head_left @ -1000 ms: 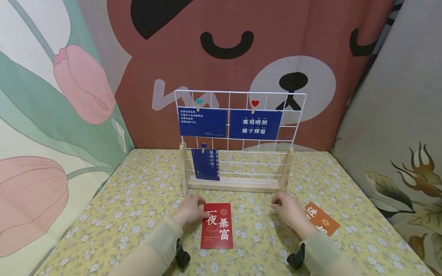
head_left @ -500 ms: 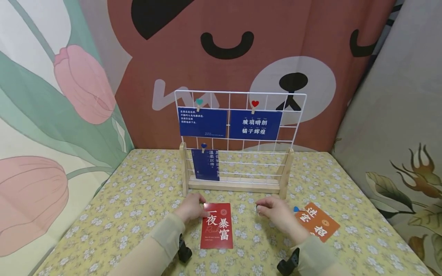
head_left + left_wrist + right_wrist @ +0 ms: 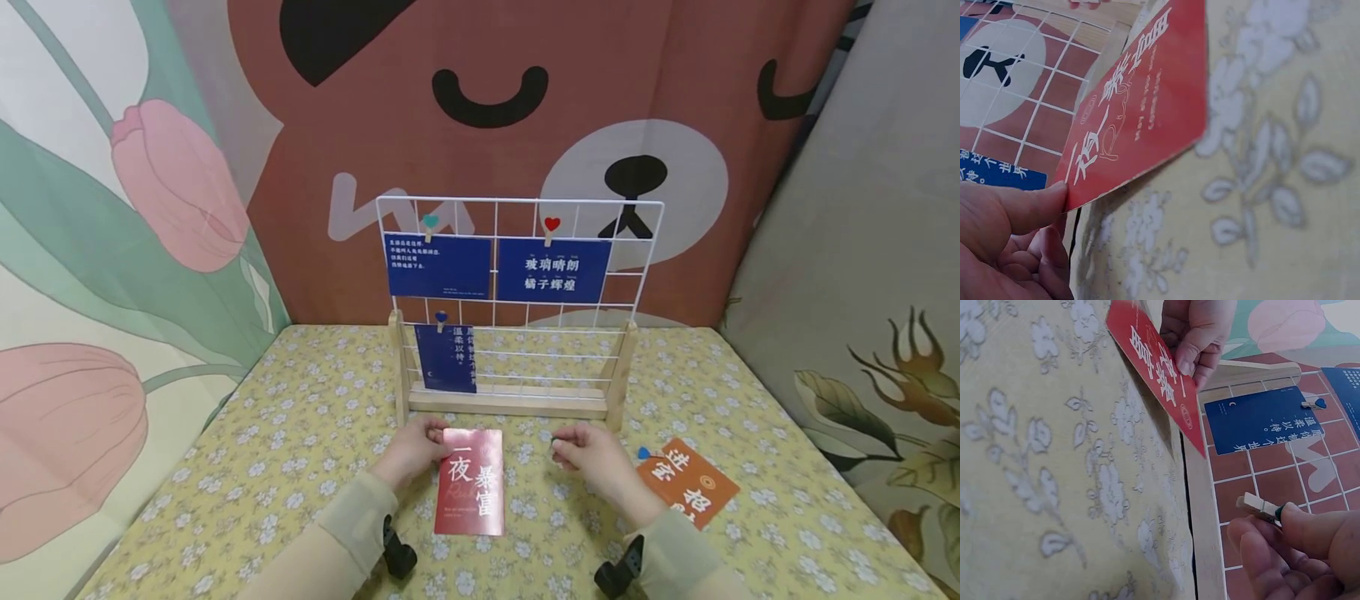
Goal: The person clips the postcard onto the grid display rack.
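Observation:
My left hand (image 3: 411,451) pinches a red card (image 3: 471,492) with white characters by its upper left corner. In the left wrist view the card (image 3: 1138,103) slants up off the tablecloth, thumb on its printed face. My right hand (image 3: 596,458) pinches a small wooden clothespin (image 3: 1259,506) with a dark green end between thumb and fingers, to the right of the card. Behind both hands stands a white wire grid rack (image 3: 517,354) on a wooden base. Two blue cards hang on its upper part, and another blue card (image 3: 447,358) hangs at lower left.
An orange card (image 3: 693,487) lies on the flowered tablecloth (image 3: 300,500) at the right, with a blue heart clip (image 3: 643,453) by its corner. Heart clips, one teal (image 3: 431,222) and one red (image 3: 552,225), sit above the upper cards. A bear-print cloth (image 3: 375,125) hangs behind.
My right hand has moved left from beside the orange card, uncovering the blue heart clip there. My left hand has raised the red card, which now tilts and catches the light.

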A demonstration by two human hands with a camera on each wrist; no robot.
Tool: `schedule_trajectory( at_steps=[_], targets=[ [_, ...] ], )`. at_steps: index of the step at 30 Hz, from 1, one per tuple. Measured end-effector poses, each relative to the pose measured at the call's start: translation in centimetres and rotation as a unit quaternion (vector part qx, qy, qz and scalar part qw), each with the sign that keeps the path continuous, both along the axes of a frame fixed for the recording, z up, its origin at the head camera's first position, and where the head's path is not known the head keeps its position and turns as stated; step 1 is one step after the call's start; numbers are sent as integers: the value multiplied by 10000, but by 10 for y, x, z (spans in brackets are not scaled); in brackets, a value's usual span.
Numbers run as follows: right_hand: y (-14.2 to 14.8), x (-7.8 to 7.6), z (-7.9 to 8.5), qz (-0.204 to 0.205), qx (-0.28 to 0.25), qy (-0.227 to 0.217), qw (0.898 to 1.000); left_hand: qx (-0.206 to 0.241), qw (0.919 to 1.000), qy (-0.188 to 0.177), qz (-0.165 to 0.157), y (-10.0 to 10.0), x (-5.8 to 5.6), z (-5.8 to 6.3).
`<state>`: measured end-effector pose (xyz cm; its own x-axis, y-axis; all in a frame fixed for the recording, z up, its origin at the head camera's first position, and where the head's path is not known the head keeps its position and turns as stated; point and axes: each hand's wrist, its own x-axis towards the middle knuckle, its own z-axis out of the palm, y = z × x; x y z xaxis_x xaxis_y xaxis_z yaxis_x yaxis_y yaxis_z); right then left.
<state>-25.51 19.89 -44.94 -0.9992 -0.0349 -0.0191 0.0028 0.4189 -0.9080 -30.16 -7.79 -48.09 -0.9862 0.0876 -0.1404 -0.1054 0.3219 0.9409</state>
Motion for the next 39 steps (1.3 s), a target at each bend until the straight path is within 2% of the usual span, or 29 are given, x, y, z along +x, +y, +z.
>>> schedule_trajectory(
  at_steps=[4, 9, 17, 22, 31, 39],
  targets=[
    [0, -1, 4, -9, 21, 7, 10000, 197, 9996, -33, 180, -1, -1, 4],
    [0, 0, 10, -92, 76, 3, 9999, 228, 9992, 124, 308, -3, -1, 6],
    [1, -6, 17, -47, -200, 6, 9998, 515, 9984, 204, 141, -3, 1, 14],
    [1, -9, 23, -48, -81, 142, 9999, 716, 9972, 224, 66, -3, 1, 18],
    [4, -13, 37, 66, -16, 225, 9997, 970, 9943, 373, 225, -1, 4, 23],
    [5, -18, 44, 84, 84, 442, 9990, 1048, 9929, 529, 191, 1, 2, 25]
  ],
)
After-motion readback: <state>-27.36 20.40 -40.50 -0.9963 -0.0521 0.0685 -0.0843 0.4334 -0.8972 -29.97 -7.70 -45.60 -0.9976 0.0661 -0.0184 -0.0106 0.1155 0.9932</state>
